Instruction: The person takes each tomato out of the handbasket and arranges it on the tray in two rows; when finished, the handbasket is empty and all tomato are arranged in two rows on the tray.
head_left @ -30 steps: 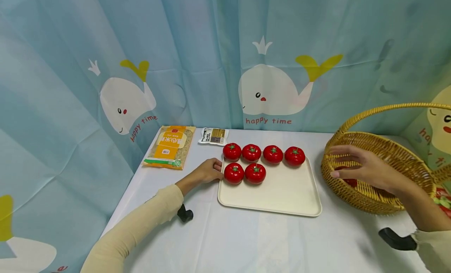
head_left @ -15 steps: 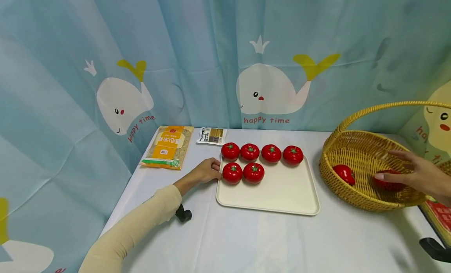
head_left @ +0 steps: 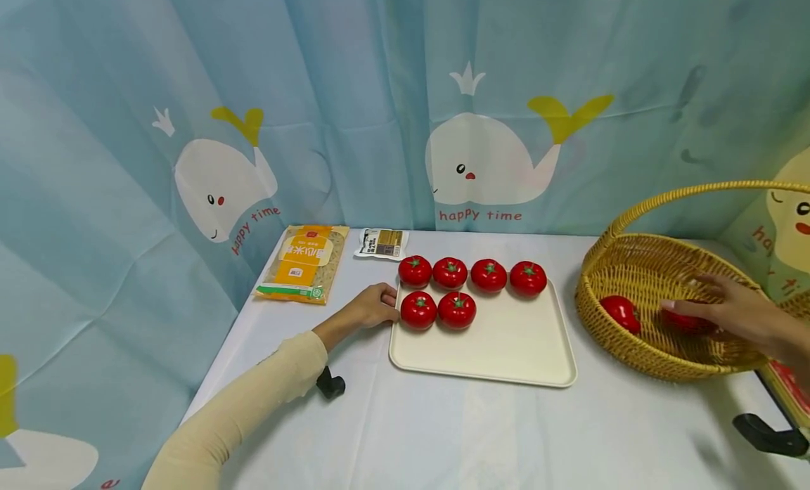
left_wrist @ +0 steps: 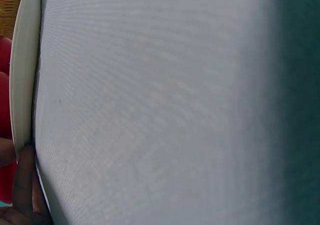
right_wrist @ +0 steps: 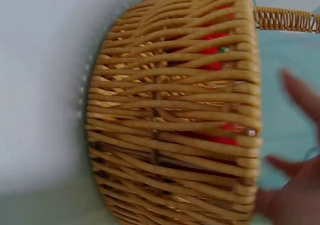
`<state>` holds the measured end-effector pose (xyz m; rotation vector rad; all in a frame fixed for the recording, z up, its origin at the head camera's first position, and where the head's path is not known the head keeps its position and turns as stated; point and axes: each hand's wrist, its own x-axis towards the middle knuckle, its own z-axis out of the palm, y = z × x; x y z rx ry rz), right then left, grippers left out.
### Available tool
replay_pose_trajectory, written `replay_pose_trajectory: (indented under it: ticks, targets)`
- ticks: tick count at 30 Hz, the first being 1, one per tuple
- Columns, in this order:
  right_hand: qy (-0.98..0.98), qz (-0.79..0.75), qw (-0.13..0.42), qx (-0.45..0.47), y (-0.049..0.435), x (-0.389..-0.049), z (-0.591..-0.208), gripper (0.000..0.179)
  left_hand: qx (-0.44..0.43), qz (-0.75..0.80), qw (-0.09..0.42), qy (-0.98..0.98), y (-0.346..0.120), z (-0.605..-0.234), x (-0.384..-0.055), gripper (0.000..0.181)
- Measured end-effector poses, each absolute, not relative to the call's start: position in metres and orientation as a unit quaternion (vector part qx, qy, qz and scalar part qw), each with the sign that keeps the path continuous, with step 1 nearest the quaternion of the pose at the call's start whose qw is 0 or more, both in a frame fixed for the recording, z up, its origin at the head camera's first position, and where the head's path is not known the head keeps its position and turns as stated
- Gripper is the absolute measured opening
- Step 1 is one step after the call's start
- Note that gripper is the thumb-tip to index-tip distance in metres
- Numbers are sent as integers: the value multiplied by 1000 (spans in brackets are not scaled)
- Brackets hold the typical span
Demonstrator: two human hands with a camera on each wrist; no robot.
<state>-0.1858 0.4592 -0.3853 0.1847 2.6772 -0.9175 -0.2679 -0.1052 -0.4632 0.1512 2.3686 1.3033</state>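
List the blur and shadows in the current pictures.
Head view: a soft shadow on the white cloth at lower right; right wrist view: the right hand out of focus, the basket weave clearer; left wrist view: cloth edge at right badly blurred.

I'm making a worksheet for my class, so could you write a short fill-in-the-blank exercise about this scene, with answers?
1. The left hand pinches the rim of the cream-coloured ____.
2. On it lie ____ tomatoes.
3. The right hand is over the wicker ____.
4. In the head view, the bag lies to the ____ of the smaller packet.

Missing words: tray; six; basket; left.
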Motion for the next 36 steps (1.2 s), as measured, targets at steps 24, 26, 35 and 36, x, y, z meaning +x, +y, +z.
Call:
replay_pose_trajectory:
  ticks: [24, 26, 35, 36]
  targets:
    - [933, -349, 83, -17, 441, -234, -358, 66, 46, 480, 223, 847, -105, -466, -270, 48]
    - [933, -350, 80, -20, 441, -239, -357, 65, 45, 479, 223, 848, -104, -466, -271, 48]
    - [931, -355, 69, -50, 441, -256, -361, 63, 44, 471, 230, 851, -106, -467, -273, 48]
    - [933, -348, 72, -53, 441, -258, -361, 63, 43, 471, 229, 851, -106, -467, -273, 47]
